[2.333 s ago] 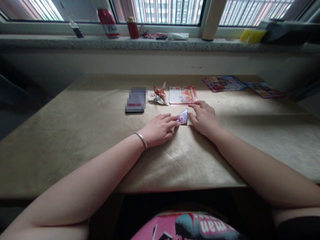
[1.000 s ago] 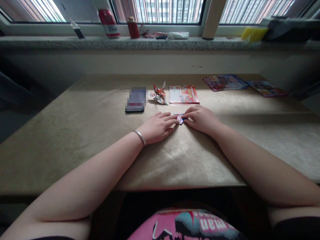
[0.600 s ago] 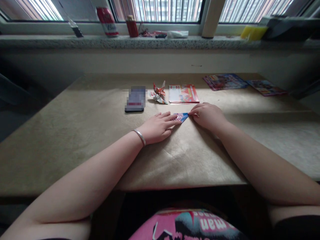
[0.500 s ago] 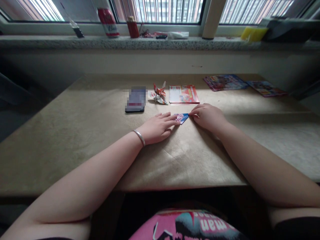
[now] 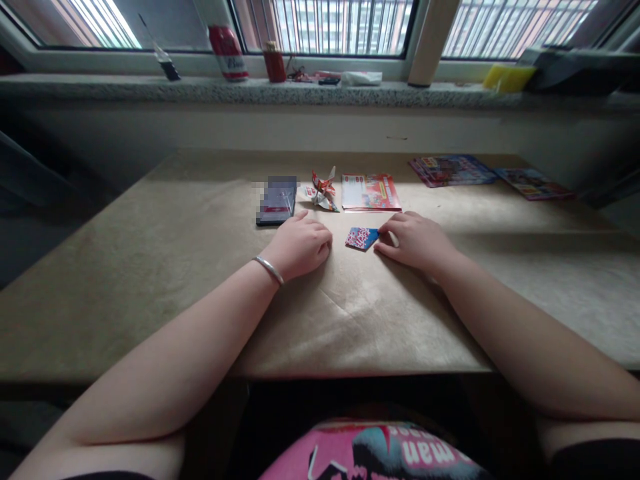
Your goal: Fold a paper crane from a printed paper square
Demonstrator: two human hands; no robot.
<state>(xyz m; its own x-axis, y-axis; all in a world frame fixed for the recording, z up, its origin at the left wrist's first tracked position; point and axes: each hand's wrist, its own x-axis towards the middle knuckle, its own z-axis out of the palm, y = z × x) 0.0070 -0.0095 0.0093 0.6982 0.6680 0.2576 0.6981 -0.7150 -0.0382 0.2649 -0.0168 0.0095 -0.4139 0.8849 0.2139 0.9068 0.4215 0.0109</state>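
Observation:
A small piece of folded paper (image 5: pixel 361 238), blue with a pink and white pattern, lies on the table between my hands. The fingertips of my right hand (image 5: pixel 413 239) hold its blue right corner, the thumb just below. To the left of the paper, apart from it, my left hand (image 5: pixel 303 245) rests with its fingers curled in and nothing visible in them. Behind the hands stands a folded paper crane (image 5: pixel 324 190) in red and white. Right of the crane is a stack of printed red and white sheets (image 5: pixel 371 193).
A phone (image 5: pixel 278 200) lies just beyond my left hand. Colourful booklets (image 5: pixel 453 171) lie at the table's back right, another (image 5: pixel 535 183) beside them. On the windowsill (image 5: pixel 320 95) stand a red can (image 5: pixel 229 53), a red container (image 5: pixel 275 63) and a yellow object (image 5: pixel 509 78).
My left hand has lifted off the folded paper, moved left and curled its fingers. More of the paper's patterned left side shows. My right hand stays at the blue corner. The view tilted slightly.

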